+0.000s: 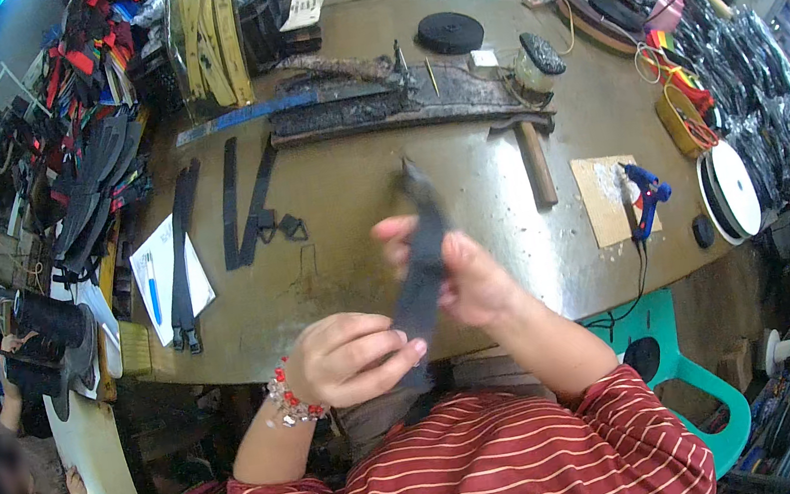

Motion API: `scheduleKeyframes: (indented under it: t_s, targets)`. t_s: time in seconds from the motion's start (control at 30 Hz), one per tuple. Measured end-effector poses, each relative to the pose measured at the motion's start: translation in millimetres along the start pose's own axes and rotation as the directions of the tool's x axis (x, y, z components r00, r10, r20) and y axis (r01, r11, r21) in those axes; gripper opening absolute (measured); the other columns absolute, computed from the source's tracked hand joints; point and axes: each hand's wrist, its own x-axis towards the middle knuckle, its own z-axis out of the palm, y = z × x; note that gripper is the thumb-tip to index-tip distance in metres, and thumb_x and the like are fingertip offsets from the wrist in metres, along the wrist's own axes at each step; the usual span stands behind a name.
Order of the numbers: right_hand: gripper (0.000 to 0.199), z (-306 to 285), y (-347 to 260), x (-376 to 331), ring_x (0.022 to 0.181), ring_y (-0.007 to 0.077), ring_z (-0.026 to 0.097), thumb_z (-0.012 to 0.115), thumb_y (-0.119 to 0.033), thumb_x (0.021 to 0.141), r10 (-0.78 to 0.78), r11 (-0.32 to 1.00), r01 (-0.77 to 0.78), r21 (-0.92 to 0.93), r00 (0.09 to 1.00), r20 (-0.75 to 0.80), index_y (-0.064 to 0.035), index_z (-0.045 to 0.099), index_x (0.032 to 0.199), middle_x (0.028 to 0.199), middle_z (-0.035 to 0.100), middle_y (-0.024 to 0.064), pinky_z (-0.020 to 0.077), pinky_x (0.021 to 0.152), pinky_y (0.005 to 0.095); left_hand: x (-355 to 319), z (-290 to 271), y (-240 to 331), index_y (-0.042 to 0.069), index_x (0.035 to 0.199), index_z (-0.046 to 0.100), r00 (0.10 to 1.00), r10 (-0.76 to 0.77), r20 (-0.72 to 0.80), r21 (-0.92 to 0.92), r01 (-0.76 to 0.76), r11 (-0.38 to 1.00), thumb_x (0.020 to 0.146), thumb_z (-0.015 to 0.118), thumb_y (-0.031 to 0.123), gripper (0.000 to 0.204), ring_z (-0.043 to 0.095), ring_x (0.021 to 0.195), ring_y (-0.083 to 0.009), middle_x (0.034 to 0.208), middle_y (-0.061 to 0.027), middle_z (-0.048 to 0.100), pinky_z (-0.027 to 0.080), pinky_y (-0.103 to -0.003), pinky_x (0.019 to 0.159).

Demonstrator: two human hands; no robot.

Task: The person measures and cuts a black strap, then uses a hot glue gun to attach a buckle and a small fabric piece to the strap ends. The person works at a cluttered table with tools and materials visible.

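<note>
A black strap [426, 268], blurred at its far end, is held up over the near edge of the table between my two hands. My left hand [352, 356], with a beaded bracelet at the wrist, pinches its lower end between thumb and fingers. Higher up, my right hand [477, 281] grips the strap around its middle. The far tip points away from me. To the left lie more black straps [234, 204], some with small buckles [291, 227]. Another black strap [181, 267] crosses a white sheet of paper [202, 286] beside a blue pen [154, 289].
A hammer [539, 164] lies right of centre, near a dark metal bar [337, 119]. Farther right, a blue glue gun [649, 198] rests on a board [601, 203]. A black webbing roll [450, 33] sits at the back. A green stool [704, 396] stands lower right.
</note>
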Motion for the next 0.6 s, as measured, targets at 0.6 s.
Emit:
scheduleKeyframes:
  t_s: [0.6]
  targets:
    - [0.04, -95, -48, -150, 0.108, 0.0299, 0.051, 0.076, -0.012, 0.069, -0.599, -0.309, -0.481, -0.82, 0.768, -0.225, -0.0105, 0.066, 0.108, 0.115, 0.056, 0.0094, 0.0428, 0.091, 0.0399, -85, -13, -15, 0.006, 0.108, 0.062, 0.546, -0.733, 0.405, 0.256, 0.702, 0.664, 0.076, 0.063, 0.003, 0.032, 0.051, 0.115, -0.0287, 0.113, -0.0075, 0.061, 0.04, -0.04, 0.101]
